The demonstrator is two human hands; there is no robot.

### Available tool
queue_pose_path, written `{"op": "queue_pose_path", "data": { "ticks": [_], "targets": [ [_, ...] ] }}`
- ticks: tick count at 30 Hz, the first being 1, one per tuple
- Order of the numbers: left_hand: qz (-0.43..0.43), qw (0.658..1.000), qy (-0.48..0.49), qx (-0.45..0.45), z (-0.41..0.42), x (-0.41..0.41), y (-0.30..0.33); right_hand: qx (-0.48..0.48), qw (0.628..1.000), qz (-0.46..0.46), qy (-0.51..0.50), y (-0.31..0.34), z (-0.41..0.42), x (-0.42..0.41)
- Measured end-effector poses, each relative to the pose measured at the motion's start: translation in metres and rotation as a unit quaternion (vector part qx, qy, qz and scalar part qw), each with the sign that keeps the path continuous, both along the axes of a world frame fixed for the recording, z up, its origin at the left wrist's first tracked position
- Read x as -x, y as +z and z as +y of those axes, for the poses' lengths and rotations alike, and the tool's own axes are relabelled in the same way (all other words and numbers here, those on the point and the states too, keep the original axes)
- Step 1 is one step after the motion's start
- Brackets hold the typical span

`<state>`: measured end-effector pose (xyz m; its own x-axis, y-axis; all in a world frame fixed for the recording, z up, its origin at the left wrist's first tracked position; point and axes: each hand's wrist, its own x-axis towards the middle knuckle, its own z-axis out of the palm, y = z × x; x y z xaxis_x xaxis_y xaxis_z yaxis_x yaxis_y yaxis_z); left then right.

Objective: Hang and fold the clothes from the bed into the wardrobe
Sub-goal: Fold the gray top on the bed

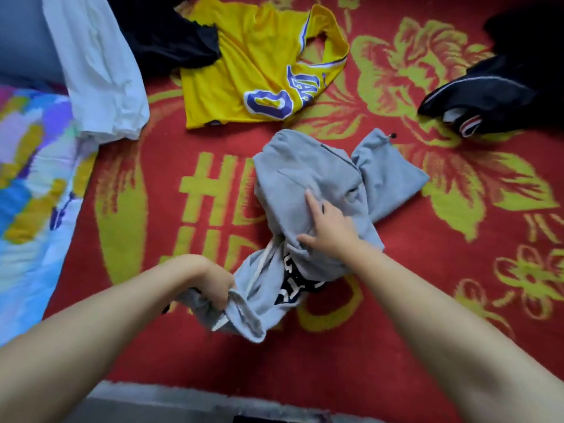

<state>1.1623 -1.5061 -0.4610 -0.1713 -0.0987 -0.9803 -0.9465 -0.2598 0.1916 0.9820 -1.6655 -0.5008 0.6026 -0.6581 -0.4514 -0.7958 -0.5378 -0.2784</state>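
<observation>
Folding a grey hoodie [320, 190] on the red and yellow blanket [396, 285], we pin its bunched middle with our right hand [328, 227], index finger straight and pressing the cloth, the other fingers partly hidden so we cannot tell how far they curl. Our left hand [218, 285] is closed round the near edge of the garment, gripping a fold of grey fabric beside a white drawstring [259, 267].

Likely faults, in our judgement: a pull by the left hand could drag the pile from under the light right-hand press and undo the fold; the loose drawstring could be trapped inside, leaving a lump; the flap lying out to the right could stay unfolded and spoil the shape.

The hoodie lies in the middle of the blanket, crumpled, soft and thick, with dark lettering showing at its near side. A yellow jersey [253, 71] lies beyond it, apart; a white shirt [97, 65] and black clothes [171, 35] lie farther left.
</observation>
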Motion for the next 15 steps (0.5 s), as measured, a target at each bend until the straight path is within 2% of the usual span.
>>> {"op": "queue_pose_path", "data": {
  "ticks": [1, 3, 4, 6, 7, 9, 10, 11, 13, 14, 15],
  "targets": [
    [-0.024, 0.998, -0.048, -0.017, 0.004, -0.011, 0.003, -0.014, 0.998, 0.048, -0.031, -0.006, 0.004, -0.001],
    [-0.065, 0.987, -0.13, -0.066, 0.012, -0.04, 0.005, -0.073, 0.986, -0.006, -0.151, -0.007, 0.002, -0.002],
    [-0.093, 0.981, -0.139, -0.096, 0.017, -0.059, 0.007, -0.103, 0.972, -0.052, -0.203, -0.004, 0.0, -0.003],
    [-0.146, 0.973, -0.092, -0.151, 0.022, -0.094, 0.013, -0.12, 0.952, -0.111, -0.258, 0.004, -0.006, 0.006],
    [-0.183, 0.971, -0.085, -0.132, 0.022, -0.106, 0.017, -0.112, 0.942, -0.128, -0.289, 0.008, -0.01, 0.017],
    [-0.282, 0.947, -0.153, -0.016, 0.02, -0.128, 0.017, -0.072, 0.937, -0.105, -0.327, 0.018, -0.017, 0.049],
    [-0.316, 0.929, -0.194, 0.018, 0.019, -0.131, 0.012, -0.058, 0.945, -0.036, -0.321, 0.021, -0.02, 0.068],
    [-0.318, 0.93, -0.178, 0.052, 0.016, -0.127, 0.008, -0.062, 0.952, 0.066, -0.293, 0.022, -0.022, 0.085],
    [-0.246, 0.95, -0.055, 0.186, -0.001, -0.11, -0.006, -0.093, 0.941, 0.265, -0.188, 0.022, -0.023, 0.109],
    [-0.193, 0.946, 0.022, 0.261, -0.014, -0.096, -0.012, -0.103, 0.927, 0.326, -0.155, 0.023, -0.021, 0.112],
    [-0.139, 0.929, 0.1, 0.329, -0.026, -0.079, -0.018, -0.104, 0.918, 0.345, -0.163, 0.025, -0.02, 0.11]
  ]
}}
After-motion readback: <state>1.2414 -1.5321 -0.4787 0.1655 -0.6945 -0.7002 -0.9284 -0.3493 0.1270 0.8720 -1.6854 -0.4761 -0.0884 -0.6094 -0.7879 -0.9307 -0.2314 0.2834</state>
